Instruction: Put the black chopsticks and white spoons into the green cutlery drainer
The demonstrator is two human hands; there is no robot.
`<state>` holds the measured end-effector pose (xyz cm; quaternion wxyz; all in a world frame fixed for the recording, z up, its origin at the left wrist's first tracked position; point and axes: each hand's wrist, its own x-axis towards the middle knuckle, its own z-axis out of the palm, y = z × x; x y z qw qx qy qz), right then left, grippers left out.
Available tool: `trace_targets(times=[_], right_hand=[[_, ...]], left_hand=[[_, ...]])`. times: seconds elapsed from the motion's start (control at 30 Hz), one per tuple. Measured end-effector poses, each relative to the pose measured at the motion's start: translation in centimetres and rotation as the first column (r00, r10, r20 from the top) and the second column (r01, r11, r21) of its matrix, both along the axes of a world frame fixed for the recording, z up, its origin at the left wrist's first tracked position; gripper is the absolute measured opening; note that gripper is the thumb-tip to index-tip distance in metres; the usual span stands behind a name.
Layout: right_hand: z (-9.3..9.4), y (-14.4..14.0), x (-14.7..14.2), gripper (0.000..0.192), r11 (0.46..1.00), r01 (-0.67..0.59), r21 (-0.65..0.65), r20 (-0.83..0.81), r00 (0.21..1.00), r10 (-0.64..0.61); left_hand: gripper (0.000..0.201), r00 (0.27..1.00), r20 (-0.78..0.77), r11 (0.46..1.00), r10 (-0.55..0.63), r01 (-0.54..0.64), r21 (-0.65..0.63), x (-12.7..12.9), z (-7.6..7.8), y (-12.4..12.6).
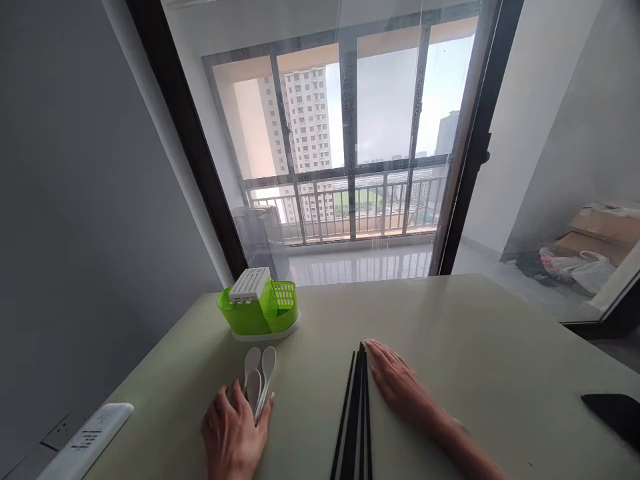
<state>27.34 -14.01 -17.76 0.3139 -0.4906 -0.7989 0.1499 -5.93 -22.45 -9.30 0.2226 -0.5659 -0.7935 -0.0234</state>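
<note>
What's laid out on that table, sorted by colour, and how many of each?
White: 4, being 3 spoons under the left hand and 1 remote
Green: 1 cutlery holder
Black: 2, being 1 bundle of chopsticks beside the right hand, too tightly packed to count singly, and 1 flat object at the right edge
Total: 7

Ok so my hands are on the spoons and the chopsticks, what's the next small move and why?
Probably close the left hand around the white spoons and lift them. It already rests on their handles, and the green holder stands just beyond them. The right hand only lies flat beside the black chopsticks.
</note>
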Motion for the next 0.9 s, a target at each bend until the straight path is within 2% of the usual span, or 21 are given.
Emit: trace_targets(times=[0.17,0.37,0.5,0.6,0.67,0.77,0.9], right_hand=[[0.0,-0.1,0.2,0.057,1.0,0.002,-0.016,0.005,1.0,-0.002],[0.3,-0.2,0.1,0.056,0.999,0.006,-0.033,-0.007,1.0,-0.006],[0.7,-0.1,-0.1,0.055,0.998,0.004,-0.056,-0.085,0.996,-0.009],[1.2,0.3,0.2,0.052,0.991,0.015,-0.133,-0.25,0.967,-0.048],[1.5,0.7,0.6,0.053,0.981,0.025,-0.194,-0.383,0.918,-0.099],[1.9,1.2,1.5,0.057,0.969,-0.007,-0.247,-0.542,0.83,-0.132],[2.4,1.3,2.3,0.057,0.972,-0.055,-0.228,-0.659,0.744,-0.113]], left_hand=[[0.045,0.999,0.038,0.99,0.008,-0.002,-0.142,-0.2,1.1,0.0],[0.044,0.985,0.154,0.977,-0.084,0.112,-0.181,0.8,0.1,0.8],[0.049,0.951,0.286,0.965,-0.116,0.176,-0.194,2.8,0.1,1.6],[0.051,0.903,0.416,0.955,-0.106,0.209,-0.211,6.3,0.8,2.0],[0.049,0.862,0.487,0.935,-0.144,0.28,-0.218,9.6,1.3,1.9],[0.047,0.79,0.571,0.873,-0.224,0.423,-0.243,14.8,1.8,1.6],[0.046,0.755,0.595,0.793,-0.276,0.528,-0.303,20.3,1.9,1.6]])
